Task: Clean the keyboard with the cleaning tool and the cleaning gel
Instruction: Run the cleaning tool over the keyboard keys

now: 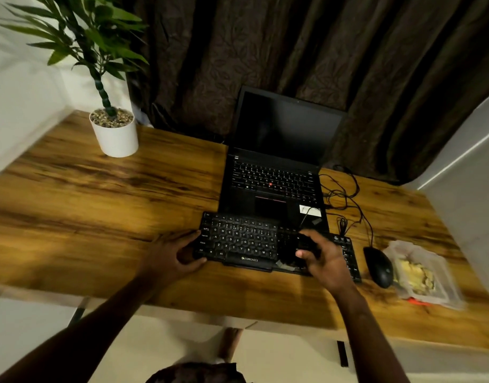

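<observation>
Keyboard [237,241] is held at its end by left grip [171,255]; tool [288,248] is clasped in right grip [324,258]; brushing seems begun, gel [416,276] apparently unused.

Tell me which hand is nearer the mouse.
Right. The right hand holds a dark tool over the keyboard near the mouse; the left hand grips the keyboard's far end.

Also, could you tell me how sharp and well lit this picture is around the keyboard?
Head view: dim, warm light; keyboard letters readable at left; the right hand and the dark tool it holds are blurred; the bag far right is smeared; the table edges bow.
</observation>
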Tool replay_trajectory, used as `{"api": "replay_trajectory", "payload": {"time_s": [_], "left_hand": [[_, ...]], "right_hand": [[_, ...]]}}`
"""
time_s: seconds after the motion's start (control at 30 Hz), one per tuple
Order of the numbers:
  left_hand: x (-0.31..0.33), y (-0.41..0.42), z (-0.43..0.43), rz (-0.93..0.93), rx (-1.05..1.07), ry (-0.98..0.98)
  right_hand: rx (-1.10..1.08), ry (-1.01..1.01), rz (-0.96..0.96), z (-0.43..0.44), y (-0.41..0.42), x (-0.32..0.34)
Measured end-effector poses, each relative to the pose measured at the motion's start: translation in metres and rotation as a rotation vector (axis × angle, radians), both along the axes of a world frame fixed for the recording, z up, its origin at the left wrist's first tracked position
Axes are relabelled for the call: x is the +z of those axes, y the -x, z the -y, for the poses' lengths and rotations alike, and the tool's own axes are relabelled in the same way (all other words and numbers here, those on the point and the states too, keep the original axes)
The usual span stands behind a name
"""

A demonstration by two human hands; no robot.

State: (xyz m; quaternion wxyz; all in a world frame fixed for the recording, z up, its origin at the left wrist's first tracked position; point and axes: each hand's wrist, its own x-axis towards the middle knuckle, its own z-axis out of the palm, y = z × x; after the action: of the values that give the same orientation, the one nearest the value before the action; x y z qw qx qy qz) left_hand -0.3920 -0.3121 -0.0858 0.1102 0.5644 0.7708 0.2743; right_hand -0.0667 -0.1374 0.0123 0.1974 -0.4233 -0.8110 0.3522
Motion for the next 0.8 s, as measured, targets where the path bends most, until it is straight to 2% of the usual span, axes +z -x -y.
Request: {"api": "replay_trajectory", "payload": {"time_s": [0.27, 0.47, 0.8], "left_hand": [[-0.004, 0.000, 0.001, -0.010, 0.004, -0.001], [-0.001, -0.002, 0.000, -0.037, 0.021, -0.032], [-0.004, -0.001, 0.000, -0.016, 0.054, 0.000]], "right_hand": [[-0.044, -0.103, 0.100, -0.007, -0.025, 0.002], [0.023, -0.042, -0.015, -0.002, 0.002, -0.013], [-0.098, -0.164, 0.040, -0.027, -0.065, -0.014]]}}
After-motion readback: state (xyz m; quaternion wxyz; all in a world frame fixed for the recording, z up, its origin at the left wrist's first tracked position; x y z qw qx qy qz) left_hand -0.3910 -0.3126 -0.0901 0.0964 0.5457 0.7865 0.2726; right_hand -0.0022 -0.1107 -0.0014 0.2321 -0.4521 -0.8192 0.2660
